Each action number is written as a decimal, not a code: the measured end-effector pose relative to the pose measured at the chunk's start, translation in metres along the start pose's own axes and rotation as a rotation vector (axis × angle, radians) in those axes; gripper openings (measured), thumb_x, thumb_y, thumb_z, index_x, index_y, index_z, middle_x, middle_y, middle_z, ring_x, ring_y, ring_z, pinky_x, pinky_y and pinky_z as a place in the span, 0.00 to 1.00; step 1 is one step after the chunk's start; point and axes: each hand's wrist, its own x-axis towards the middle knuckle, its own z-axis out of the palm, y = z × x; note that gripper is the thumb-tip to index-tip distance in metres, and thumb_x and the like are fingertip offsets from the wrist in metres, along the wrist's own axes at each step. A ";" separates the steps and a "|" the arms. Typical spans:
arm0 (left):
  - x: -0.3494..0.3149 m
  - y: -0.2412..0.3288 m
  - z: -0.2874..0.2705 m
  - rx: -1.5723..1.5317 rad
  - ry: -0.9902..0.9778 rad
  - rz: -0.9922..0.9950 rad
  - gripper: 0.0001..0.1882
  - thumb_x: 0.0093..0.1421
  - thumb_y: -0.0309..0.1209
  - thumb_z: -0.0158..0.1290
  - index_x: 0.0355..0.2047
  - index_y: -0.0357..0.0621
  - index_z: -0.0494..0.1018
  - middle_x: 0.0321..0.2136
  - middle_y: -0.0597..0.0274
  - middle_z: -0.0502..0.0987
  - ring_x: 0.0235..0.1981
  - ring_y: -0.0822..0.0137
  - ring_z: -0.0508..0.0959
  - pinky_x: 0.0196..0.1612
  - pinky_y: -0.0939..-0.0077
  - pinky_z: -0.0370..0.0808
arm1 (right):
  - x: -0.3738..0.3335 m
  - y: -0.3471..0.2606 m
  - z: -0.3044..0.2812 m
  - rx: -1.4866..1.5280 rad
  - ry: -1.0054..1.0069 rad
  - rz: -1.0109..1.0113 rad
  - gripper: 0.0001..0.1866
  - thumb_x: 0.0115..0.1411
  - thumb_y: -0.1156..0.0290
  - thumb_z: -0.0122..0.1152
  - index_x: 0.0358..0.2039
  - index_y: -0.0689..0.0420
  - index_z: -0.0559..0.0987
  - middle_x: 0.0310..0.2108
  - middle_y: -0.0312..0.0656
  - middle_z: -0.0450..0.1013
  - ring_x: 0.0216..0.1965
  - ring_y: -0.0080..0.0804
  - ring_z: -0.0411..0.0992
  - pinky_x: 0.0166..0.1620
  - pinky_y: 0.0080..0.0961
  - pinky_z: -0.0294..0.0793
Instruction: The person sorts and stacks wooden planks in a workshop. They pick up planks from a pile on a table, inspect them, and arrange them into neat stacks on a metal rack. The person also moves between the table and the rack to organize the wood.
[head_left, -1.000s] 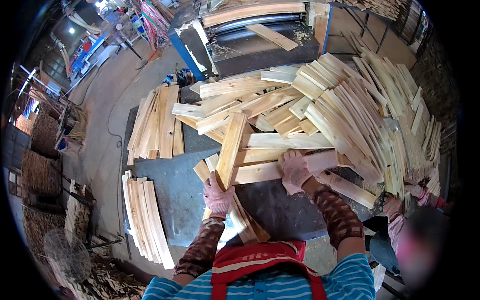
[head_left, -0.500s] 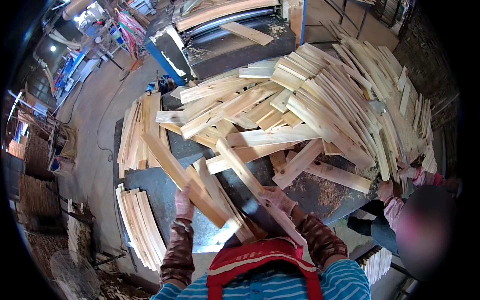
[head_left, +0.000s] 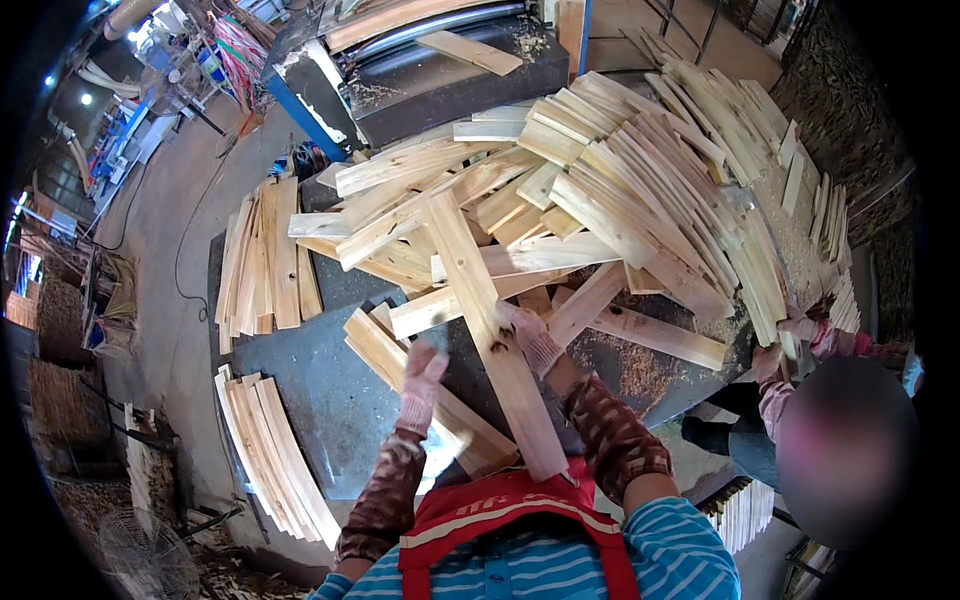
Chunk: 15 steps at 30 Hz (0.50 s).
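My right hand (head_left: 535, 342), in a pale work glove, is closed round the right edge of a long wooden board (head_left: 472, 285). The board's broad face with dark knots is turned up, and its near end reaches my red apron (head_left: 490, 515). My left hand (head_left: 424, 385), gloved too and slightly blurred, is just left of that board with fingers stretched out and nothing visible in them. Beneath and beside it, a few boards (head_left: 375, 345) lie together on the dark tabletop (head_left: 335, 400), their near ends by the apron.
A large jumbled heap of boards (head_left: 620, 190) covers the table's far and right side. Two neat stacks stand left, one farther (head_left: 270, 255) and one nearer (head_left: 275, 450). A roller machine (head_left: 440, 90) is beyond. At right, a co-worker's gloved hands (head_left: 775, 365) touch boards.
My left hand has let go of its board, which now lies on the boards in front of me, and has moved right. The board in my right hand has turned broad face up.
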 end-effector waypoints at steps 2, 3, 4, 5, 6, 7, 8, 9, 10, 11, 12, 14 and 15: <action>-0.002 0.047 0.049 -0.279 -0.262 -0.367 0.28 0.63 0.29 0.56 0.63 0.42 0.64 0.51 0.59 0.75 0.47 0.64 0.79 0.51 0.68 0.76 | 0.017 -0.002 0.015 -0.056 0.158 -0.100 0.27 0.69 0.50 0.53 0.50 0.64 0.78 0.39 0.39 0.79 0.39 0.25 0.75 0.46 0.23 0.75; 0.001 0.047 0.058 -0.403 -0.376 -0.447 0.26 0.64 0.26 0.55 0.62 0.41 0.65 0.51 0.60 0.76 0.46 0.65 0.79 0.51 0.69 0.76 | 0.017 -0.010 0.028 -0.218 0.224 -0.090 0.27 0.69 0.49 0.52 0.50 0.63 0.79 0.40 0.39 0.79 0.42 0.27 0.75 0.48 0.25 0.74; 0.004 0.041 0.060 -0.388 -0.356 -0.389 0.26 0.63 0.24 0.54 0.62 0.40 0.66 0.50 0.60 0.76 0.46 0.65 0.79 0.52 0.70 0.75 | 0.010 -0.025 0.045 -0.383 0.290 -0.078 0.27 0.69 0.48 0.51 0.49 0.62 0.79 0.41 0.39 0.79 0.44 0.30 0.75 0.49 0.26 0.74; 0.009 0.033 0.063 -0.372 -0.344 -0.333 0.25 0.63 0.22 0.52 0.61 0.39 0.67 0.50 0.61 0.77 0.47 0.66 0.78 0.53 0.71 0.75 | 0.007 -0.038 0.054 -0.550 0.361 -0.071 0.28 0.68 0.46 0.51 0.48 0.60 0.79 0.42 0.39 0.79 0.46 0.32 0.75 0.51 0.28 0.73; 0.014 0.029 0.069 -0.352 -0.350 -0.284 0.25 0.62 0.20 0.51 0.61 0.38 0.67 0.49 0.61 0.77 0.47 0.67 0.78 0.54 0.72 0.74 | 0.012 -0.045 0.042 -0.931 0.402 -0.179 0.28 0.68 0.46 0.49 0.50 0.59 0.78 0.45 0.40 0.78 0.49 0.35 0.74 0.52 0.29 0.72; 0.015 0.032 0.072 -0.351 -0.346 -0.249 0.25 0.62 0.20 0.51 0.60 0.37 0.68 0.49 0.61 0.78 0.48 0.67 0.78 0.54 0.73 0.73 | 0.020 -0.050 0.021 -1.314 0.426 -0.283 0.28 0.68 0.46 0.47 0.51 0.58 0.77 0.47 0.40 0.77 0.51 0.37 0.73 0.54 0.30 0.71; 0.014 0.039 0.076 -0.350 -0.338 -0.213 0.25 0.61 0.19 0.51 0.60 0.37 0.69 0.48 0.61 0.78 0.49 0.67 0.77 0.55 0.74 0.72 | 0.031 -0.051 -0.005 -1.698 0.436 -0.387 0.28 0.68 0.46 0.45 0.53 0.56 0.76 0.50 0.40 0.76 0.53 0.39 0.72 0.56 0.31 0.70; 0.013 0.048 0.088 -0.344 -0.366 -0.185 0.25 0.60 0.18 0.51 0.59 0.36 0.69 0.48 0.61 0.78 0.49 0.68 0.77 0.56 0.75 0.72 | 0.052 -0.035 -0.076 -1.485 0.553 -0.589 0.28 0.68 0.47 0.43 0.56 0.54 0.73 0.53 0.40 0.73 0.56 0.41 0.70 0.58 0.33 0.69; 0.015 0.051 0.081 -0.332 -0.328 -0.185 0.25 0.59 0.16 0.51 0.59 0.36 0.70 0.50 0.61 0.78 0.51 0.68 0.76 0.58 0.76 0.69 | 0.057 -0.038 -0.085 -1.589 0.597 -0.625 0.28 0.68 0.48 0.44 0.58 0.53 0.71 0.56 0.41 0.71 0.56 0.42 0.69 0.58 0.35 0.69; 0.018 0.051 0.076 -0.330 -0.321 -0.185 0.26 0.58 0.16 0.51 0.59 0.36 0.70 0.50 0.61 0.78 0.52 0.68 0.76 0.58 0.76 0.69 | 0.058 -0.045 -0.094 -1.695 0.663 -0.658 0.28 0.67 0.48 0.44 0.61 0.53 0.68 0.59 0.43 0.69 0.57 0.43 0.69 0.58 0.37 0.69; 0.019 0.045 0.057 -0.339 -0.252 -0.169 0.26 0.58 0.15 0.51 0.59 0.36 0.70 0.50 0.60 0.78 0.52 0.68 0.76 0.58 0.76 0.69 | 0.040 -0.079 -0.053 -2.135 0.649 -0.526 0.30 0.66 0.49 0.46 0.62 0.53 0.66 0.60 0.45 0.67 0.56 0.43 0.70 0.56 0.38 0.70; 0.023 0.046 0.054 -0.392 -0.237 -0.155 0.26 0.58 0.15 0.52 0.58 0.36 0.71 0.51 0.60 0.78 0.52 0.66 0.76 0.59 0.75 0.69 | 0.034 -0.116 -0.038 -2.196 0.532 -0.350 0.30 0.63 0.50 0.50 0.61 0.53 0.67 0.55 0.45 0.71 0.52 0.42 0.72 0.53 0.39 0.72; 0.024 0.047 0.052 -0.426 -0.238 -0.154 0.25 0.58 0.15 0.52 0.58 0.35 0.71 0.51 0.60 0.78 0.52 0.66 0.76 0.59 0.76 0.69 | 0.033 -0.130 -0.035 -2.223 0.469 -0.263 0.30 0.61 0.50 0.52 0.60 0.53 0.68 0.53 0.45 0.72 0.50 0.42 0.73 0.52 0.39 0.73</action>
